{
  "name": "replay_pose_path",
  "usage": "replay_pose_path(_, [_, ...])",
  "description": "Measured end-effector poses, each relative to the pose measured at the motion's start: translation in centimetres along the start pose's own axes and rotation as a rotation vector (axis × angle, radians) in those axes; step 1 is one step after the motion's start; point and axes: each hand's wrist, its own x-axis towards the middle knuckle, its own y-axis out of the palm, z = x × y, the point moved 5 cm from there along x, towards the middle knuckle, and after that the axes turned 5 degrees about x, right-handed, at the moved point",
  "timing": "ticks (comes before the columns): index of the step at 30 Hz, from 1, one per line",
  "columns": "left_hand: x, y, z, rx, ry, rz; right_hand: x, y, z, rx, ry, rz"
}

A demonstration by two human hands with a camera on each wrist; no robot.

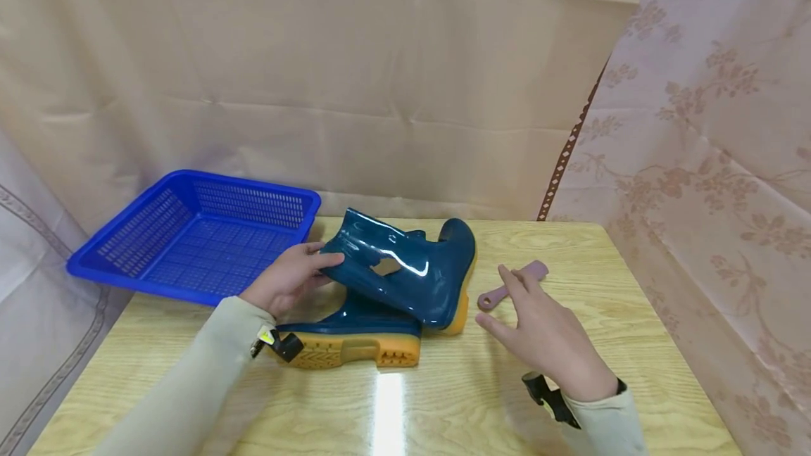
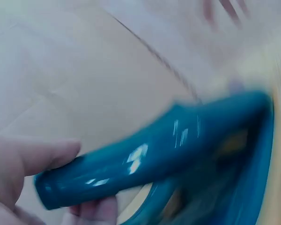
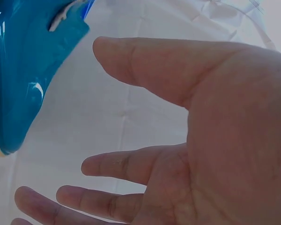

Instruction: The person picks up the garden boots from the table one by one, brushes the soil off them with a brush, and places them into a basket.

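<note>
My left hand (image 1: 294,276) grips a dark teal rubber boot (image 1: 405,266) by the rim of its shaft, thumb on the outside. This boot is tilted, with its orange sole facing right and an irregular tan patch on the shaft. Beneath it a matching boot (image 1: 355,350) lies on its side, its orange tread towards me. My right hand (image 1: 548,333) is held over the table to the right, fingers spread and holding nothing. Partly behind those fingers lies a flat mauve tool (image 1: 492,299) with a hole in its handle end.
A blue plastic basket (image 1: 152,294) with slotted walls stands at the table's back left, close to my left hand. The wooden table (image 1: 469,400) is bounded by a beige curtain (image 1: 412,90) behind and a floral cloth (image 1: 716,181) on the right.
</note>
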Motion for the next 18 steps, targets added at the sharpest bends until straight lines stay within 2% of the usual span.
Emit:
replay_pose_path(3, [-0.2,0.9,-0.2,-0.208,-0.001,0.050,0.0,0.0,-0.1,0.001,-0.006,-0.002])
replay_pose_path(6, [-0.2,2.0,-0.5,-0.325,0.024,0.081,-0.1,-0.1,-0.3,0.006,-0.006,-0.002])
replay_pose_path(9, [0.1,3.4,-0.4,-0.391,0.059,0.059,-0.1,-0.1,-0.4,0.013,-0.004,0.005])
replay_pose_path(15, [0.9,6.4,0.7,-0.580,0.107,-0.037,-0.1,-0.1,-0.6,0.025,0.000,0.028])
replay_pose_path(18, [1.0,7.5,1.2,-0.617,0.136,-0.061,-0.1,-0.1,-0.6,0.026,-0.003,0.032])
